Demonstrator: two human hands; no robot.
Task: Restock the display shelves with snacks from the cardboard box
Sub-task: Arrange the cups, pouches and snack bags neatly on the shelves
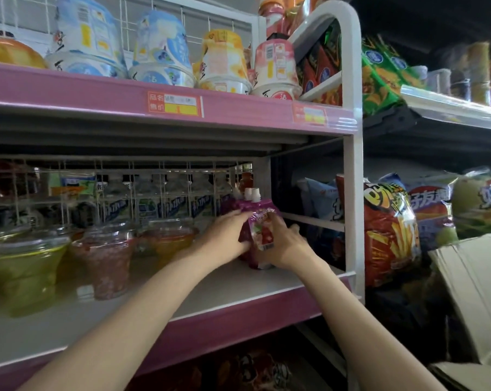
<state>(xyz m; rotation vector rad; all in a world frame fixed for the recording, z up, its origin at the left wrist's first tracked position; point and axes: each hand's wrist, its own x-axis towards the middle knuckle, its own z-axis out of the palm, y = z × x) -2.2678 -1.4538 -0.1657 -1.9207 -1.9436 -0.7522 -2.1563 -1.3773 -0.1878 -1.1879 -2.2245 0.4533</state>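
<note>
Mid-restock, lower pink shelf (238, 283).

Both hands are on a small cluster of purple spouted pouches (259, 221) standing upright at the right end of that shelf, roughly 1 o'clock from frame centre, close to the white corner post (357, 221). Left hand (224, 235) has its fingers curled over the top and left flank of the front pouch. Right hand (285, 244) is wrapped round its right side and lower edge, thumb across the label. So both hold the pouch; neither is spread wide. White caps of at least two pouches show behind; exact count cannot be told.

Done so far, as judged from the layout: clear jelly cups (106, 255) fill the shelf's left half at 9 o'clock, yellow-green and pink-red. Upper pink shelf (125, 94) at 12 o'clock is lined with stacked tubs (159, 52), looks full. The pouches have a start at the back right.

Left to do: a broad bare strip of shelf surface runs in front of the pouches and cups, from 6 to 4 o'clock, so there is room for more rows. The pouch in hand appears to be getting squared up against its neighbours, not yet let go.

Cardboard box (475, 292) sits at 4 o'clock, flaps open, beside the rack; its contents are out of sight, so remaining stock cannot be told. Chip bags (388, 232) crowd the neighbouring rack at 3 o'clock.
</note>
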